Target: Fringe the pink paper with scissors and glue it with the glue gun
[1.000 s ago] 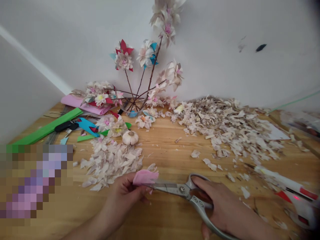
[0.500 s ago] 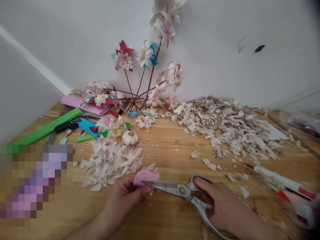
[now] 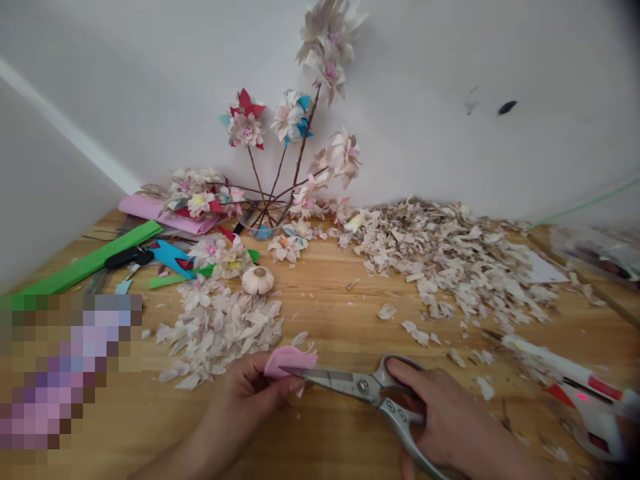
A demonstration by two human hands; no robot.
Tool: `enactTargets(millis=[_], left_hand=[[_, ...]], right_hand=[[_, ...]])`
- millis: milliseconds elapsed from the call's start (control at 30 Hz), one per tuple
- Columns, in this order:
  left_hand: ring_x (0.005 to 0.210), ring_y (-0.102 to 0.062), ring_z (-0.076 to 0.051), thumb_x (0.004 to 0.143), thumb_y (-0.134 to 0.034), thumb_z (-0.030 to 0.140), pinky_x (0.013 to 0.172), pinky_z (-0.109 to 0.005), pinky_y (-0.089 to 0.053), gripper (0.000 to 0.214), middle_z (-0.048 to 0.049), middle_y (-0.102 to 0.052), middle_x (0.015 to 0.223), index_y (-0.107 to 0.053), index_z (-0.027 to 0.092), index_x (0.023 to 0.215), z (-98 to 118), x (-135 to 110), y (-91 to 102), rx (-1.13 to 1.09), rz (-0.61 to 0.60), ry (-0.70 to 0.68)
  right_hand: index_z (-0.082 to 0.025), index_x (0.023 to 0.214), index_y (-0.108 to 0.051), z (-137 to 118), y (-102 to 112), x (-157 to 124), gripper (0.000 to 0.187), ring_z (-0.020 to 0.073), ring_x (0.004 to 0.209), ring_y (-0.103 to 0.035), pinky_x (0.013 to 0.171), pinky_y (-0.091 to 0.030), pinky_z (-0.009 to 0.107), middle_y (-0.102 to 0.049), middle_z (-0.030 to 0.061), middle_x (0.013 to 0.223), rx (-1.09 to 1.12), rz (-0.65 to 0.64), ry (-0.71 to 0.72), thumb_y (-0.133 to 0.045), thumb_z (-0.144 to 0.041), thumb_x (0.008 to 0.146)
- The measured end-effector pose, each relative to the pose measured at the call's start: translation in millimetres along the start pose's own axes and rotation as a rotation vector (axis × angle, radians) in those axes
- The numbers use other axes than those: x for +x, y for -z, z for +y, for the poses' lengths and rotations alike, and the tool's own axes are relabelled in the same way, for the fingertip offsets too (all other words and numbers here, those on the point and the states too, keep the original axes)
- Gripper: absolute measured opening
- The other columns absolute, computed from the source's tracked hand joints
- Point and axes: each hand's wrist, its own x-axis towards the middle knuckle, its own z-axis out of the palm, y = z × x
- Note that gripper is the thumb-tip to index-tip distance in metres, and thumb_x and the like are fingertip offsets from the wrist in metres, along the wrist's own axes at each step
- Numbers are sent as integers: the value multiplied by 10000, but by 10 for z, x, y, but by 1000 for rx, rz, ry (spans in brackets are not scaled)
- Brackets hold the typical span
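My left hand (image 3: 257, 390) pinches a small piece of fringed pink crepe paper (image 3: 291, 362) between thumb and fingers, just above the wooden tabletop (image 3: 320, 427). My right hand (image 3: 450, 417) has its fingers through the bow handles of large steel scissors (image 3: 363, 385). The nearly closed blades reach across the pink paper, with their tip by my left thumb. Beside my left hand lies a heap of pale petal-shaped paper scraps (image 3: 220, 337).
A larger drift of paper scraps (image 3: 445, 267) covers the table's right side. A hot glue gun (image 3: 585, 393) lies at lower right. Paper flowers on twigs stand in a glass vase (image 3: 260, 230) by the wall, near a garlic bulb (image 3: 258, 280), green paper (image 3: 90, 260) and pink paper (image 3: 160, 213). A pixelated patch covers the lower left.
The scissor blades have shifted left across the pink paper, and their tip now shows in front of it. The whole view has tilted slightly.
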Motion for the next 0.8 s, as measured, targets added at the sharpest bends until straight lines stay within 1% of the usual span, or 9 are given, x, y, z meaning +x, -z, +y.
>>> enactTargets(millis=[100, 200, 267, 367, 533, 667, 800], left_hand=[[511, -539, -87, 611, -762, 330, 466, -174, -487, 131, 11, -654, 594, -721, 206, 621, 0, 5, -1, -13, 10, -15], [506, -544, -91, 602, -764, 309, 468, -184, -496, 122, 12, -663, 600, -731, 211, 665, -6, 8, 4, -14, 39, -27], [500, -544, -90, 602, -759, 297, 468, -186, -498, 114, 13, -667, 601, -732, 211, 672, -14, 7, 7, -8, 49, -31], [476, -531, -85, 603, -750, 288, 460, -189, -495, 97, 24, -651, 570, -724, 208, 652, -23, 5, 4, 14, 62, -33], [491, -551, -92, 612, -741, 290, 464, -198, -506, 105, 19, -665, 605, -716, 202, 665, -7, 6, -8, 3, 52, -20], [534, -570, -106, 624, -739, 293, 478, -200, -514, 101, 13, -663, 603, -708, 198, 638, 25, 1, -14, 0, 24, -9], [546, -573, -108, 635, -732, 292, 482, -193, -508, 90, 11, -676, 617, -708, 206, 632, 31, -3, -15, 8, 10, -5]], right_hand=[[-248, 771, -480, -6, 16, 4, 556, 180, 615, -510, 537, -333, 254, -602, -30, 735, -1, -23, -3, -823, -526, 433], [-242, 822, -496, -22, 36, 2, 616, 215, 716, -557, 605, -379, 267, -626, -6, 827, 10, -37, -8, -857, -497, 392], [-237, 826, -495, -38, 47, 3, 657, 220, 747, -564, 624, -387, 264, -632, -3, 862, 25, -46, -5, -887, -462, 348], [-238, 808, -484, -53, 50, 14, 652, 197, 704, -551, 596, -375, 249, -632, -23, 826, 43, -49, 6, -897, -443, 347], [-243, 767, -466, -27, 13, 16, 644, 154, 609, -494, 539, -336, 233, -602, -56, 729, 33, -30, 24, -898, -441, 334], [-247, 754, -474, -5, -6, -2, 615, 147, 607, -486, 531, -330, 231, -597, -59, 724, 23, -12, 6, -891, -439, 345], [-250, 729, -469, -14, 14, -5, 588, 138, 578, -476, 499, -310, 222, -569, -77, 666, 22, -9, -14, -900, -378, 349]])
